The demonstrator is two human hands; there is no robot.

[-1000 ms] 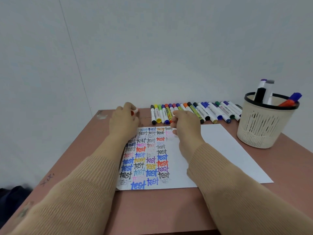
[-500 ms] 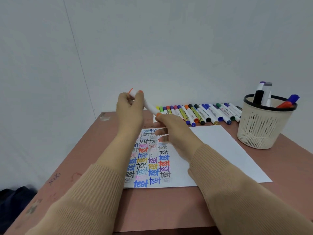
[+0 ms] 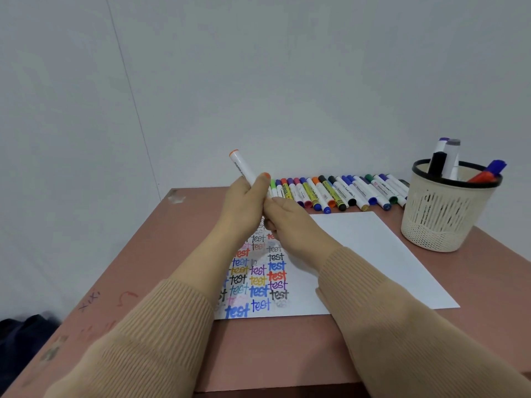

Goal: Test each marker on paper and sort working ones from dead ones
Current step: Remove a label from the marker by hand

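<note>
My left hand (image 3: pixel 244 205) grips a white marker with an orange end (image 3: pixel 242 165), tilted up and to the left above the table. My right hand (image 3: pixel 290 225) meets it at the marker's lower end, fingers curled there; what they hold is hidden. Under both hands lies a white paper sheet (image 3: pixel 359 248) whose left part is covered with the word "test" written in many colours. A row of several capped markers (image 3: pixel 339 191) lies along the far edge of the table.
A beige mesh cup (image 3: pixel 442 214) with a black rim stands at the right and holds several markers. The brown table (image 3: pixel 161 254) has scribbles near its left edge. A wall rises right behind the table.
Both hands rose from the table's far edge with the orange marker. My right hand has closed in on the marker's lower end beside my left hand.
</note>
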